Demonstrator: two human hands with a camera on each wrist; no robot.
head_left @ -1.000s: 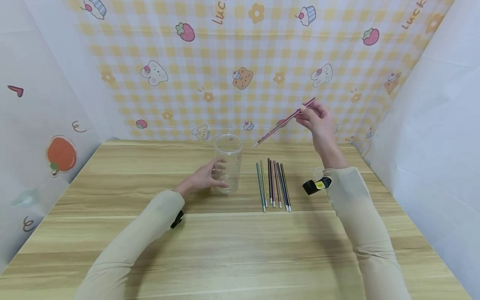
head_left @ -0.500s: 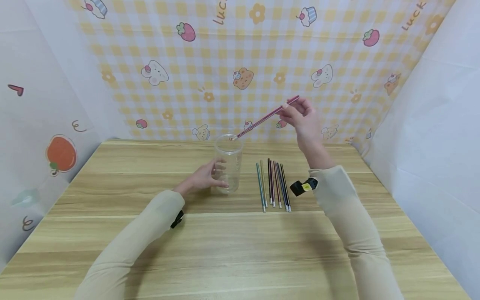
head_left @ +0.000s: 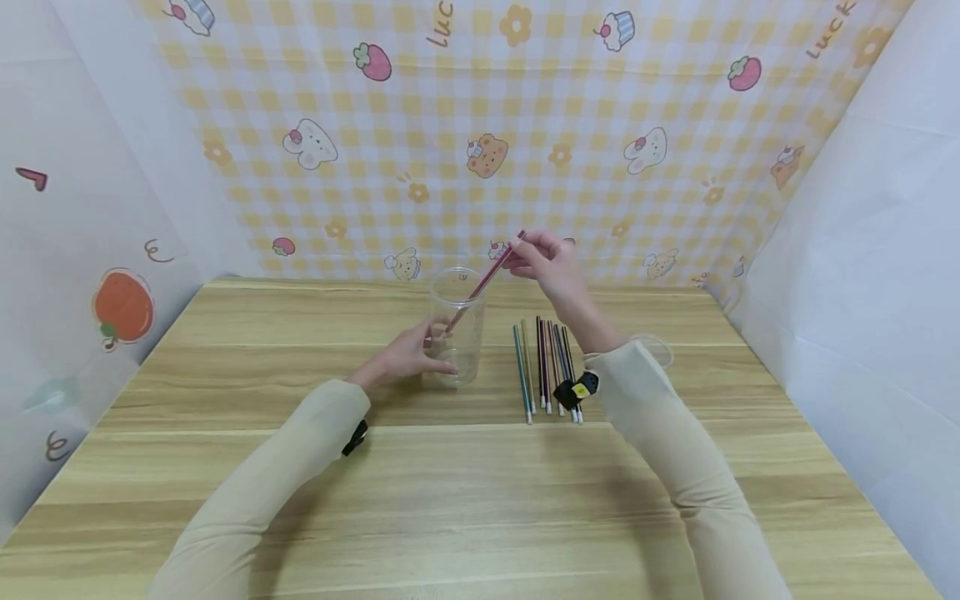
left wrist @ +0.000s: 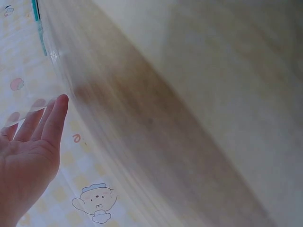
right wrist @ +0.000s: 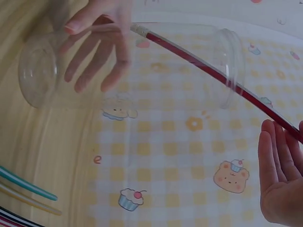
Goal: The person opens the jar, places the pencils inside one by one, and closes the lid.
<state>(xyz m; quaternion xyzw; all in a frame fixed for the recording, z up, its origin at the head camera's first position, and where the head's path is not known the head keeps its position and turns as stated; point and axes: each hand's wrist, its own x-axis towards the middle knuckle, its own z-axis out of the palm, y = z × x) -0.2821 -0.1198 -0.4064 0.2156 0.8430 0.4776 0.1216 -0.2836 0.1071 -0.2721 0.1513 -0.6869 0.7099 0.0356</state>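
A tall clear plastic cup (head_left: 468, 354) stands upright on the table. My left hand (head_left: 407, 353) grips its side low down, fingers behind and thumb in front. Above and right of the rim, my right hand (head_left: 553, 271) pinches a dark red pencil (head_left: 494, 273) near its upper end. The pencil slants down through the mouth into the cup. In the right wrist view, its white eraser end (right wrist: 139, 30) is inside the cup, lying level with the left hand behind the clear wall. The left wrist view shows the left fingers (left wrist: 54, 123) against the cup.
Several pencils lie side by side right of the cup, a teal pencil (head_left: 521, 367) nearest it, erasers toward me. My right wrist and its black camera (head_left: 573, 390) overlap some of them. A clear round object (head_left: 660, 350) shows partly behind the right sleeve. A patterned cloth (head_left: 420, 125) hangs behind.
My right hand has moved left and down, bringing the pencil from the air at the right into the cup's mouth. The left hand and cup have stayed in place.
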